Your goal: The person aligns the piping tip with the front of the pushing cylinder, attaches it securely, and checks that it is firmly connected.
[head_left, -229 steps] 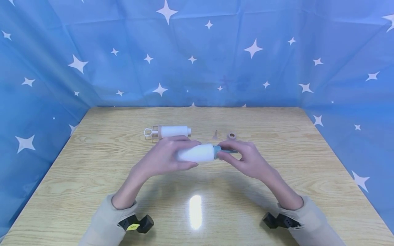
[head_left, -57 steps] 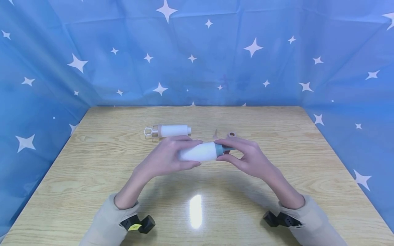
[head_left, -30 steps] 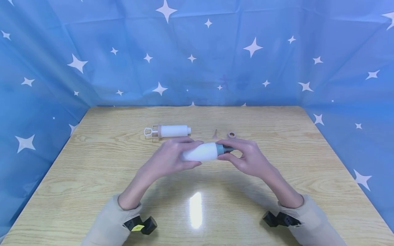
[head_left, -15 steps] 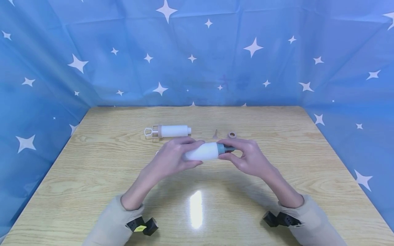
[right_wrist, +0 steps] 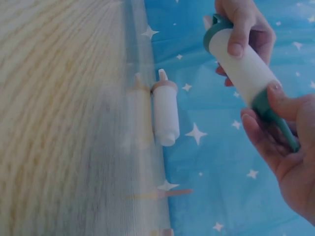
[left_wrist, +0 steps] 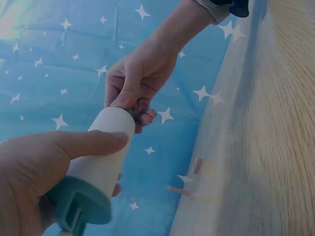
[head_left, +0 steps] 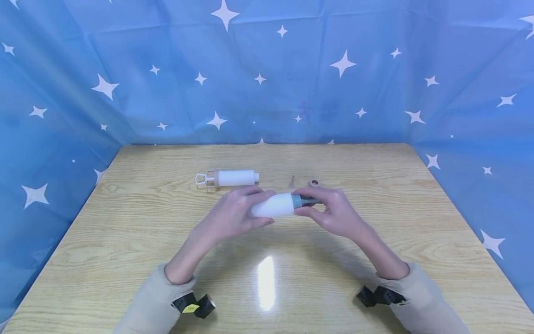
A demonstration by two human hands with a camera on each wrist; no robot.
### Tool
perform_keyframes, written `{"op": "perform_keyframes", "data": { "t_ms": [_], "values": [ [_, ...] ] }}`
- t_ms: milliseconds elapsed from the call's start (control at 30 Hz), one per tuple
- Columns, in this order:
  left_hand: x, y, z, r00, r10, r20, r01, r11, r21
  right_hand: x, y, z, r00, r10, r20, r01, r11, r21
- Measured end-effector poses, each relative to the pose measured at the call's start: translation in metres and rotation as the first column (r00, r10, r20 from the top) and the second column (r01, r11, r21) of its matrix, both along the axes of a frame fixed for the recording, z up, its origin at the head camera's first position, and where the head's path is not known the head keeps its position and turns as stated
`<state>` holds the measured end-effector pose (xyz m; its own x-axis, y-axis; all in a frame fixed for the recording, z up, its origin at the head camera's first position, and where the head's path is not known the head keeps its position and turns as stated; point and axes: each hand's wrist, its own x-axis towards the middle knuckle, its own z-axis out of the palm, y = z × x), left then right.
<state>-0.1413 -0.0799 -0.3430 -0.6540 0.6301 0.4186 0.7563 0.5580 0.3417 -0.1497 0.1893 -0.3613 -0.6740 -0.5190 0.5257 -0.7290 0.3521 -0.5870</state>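
Above the table, my left hand [head_left: 238, 211] grips the white barrel of an icing syringe [head_left: 275, 205], held roughly level. A teal flange and plunger end [left_wrist: 81, 201] stick out behind this hand in the left wrist view. At the other end sits a teal collar with a tapered nozzle [right_wrist: 285, 130]. My right hand [head_left: 333, 211] pinches that collar between thumb and fingers, and the nozzle points in toward its palm. In the head view, the fingers partly hide the nozzle, and the left hand covers the plunger end.
Behind the hands a second white syringe [head_left: 236, 178] with a pinkish collar and loop handle lies on the wooden table [head_left: 125, 241]. To its right lie a small pinkish nozzle [head_left: 292, 182] and a pinkish ring [head_left: 314, 183]. A blue star-patterned curtain [head_left: 267, 93] surrounds the back and sides.
Since the oldest frame my left hand and the syringe have shifted slightly right. My right fingers have changed their hold around the collar. The things on the table have stayed put.
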Motion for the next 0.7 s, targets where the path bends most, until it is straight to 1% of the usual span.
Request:
{"op": "perform_keyframes", "data": {
  "t_ms": [67,200,333,400,500,700],
  "values": [
    [-0.002,-0.001,-0.001,0.999,-0.013,0.050,0.014,1.000,-0.010,-0.001,0.000,-0.001,1.000,0.009,0.018,-0.009,1.000,-0.005],
    [-0.006,-0.003,-0.006,0.991,-0.034,0.132,0.037,0.999,-0.016,-0.001,0.000,-0.001,1.000,0.005,0.006,-0.005,1.000,0.002],
    [-0.010,-0.006,-0.010,0.981,-0.027,0.193,0.028,1.000,-0.007,-0.002,0.002,-0.001,1.000,-0.009,0.016,0.009,1.000,0.018],
    [-0.012,-0.008,-0.011,0.977,-0.017,0.210,0.017,1.000,-0.002,-0.004,0.004,-0.001,0.999,-0.016,0.037,0.015,0.999,0.031],
    [-0.013,-0.009,-0.013,0.975,-0.005,0.220,0.007,1.000,-0.007,-0.005,0.006,-0.001,0.996,-0.024,0.084,0.018,0.998,0.066],
    [-0.016,-0.010,-0.017,0.972,0.028,0.235,-0.018,0.999,-0.046,-0.010,0.007,-0.005,0.988,-0.036,0.153,0.008,0.983,0.182]
  ]
}}
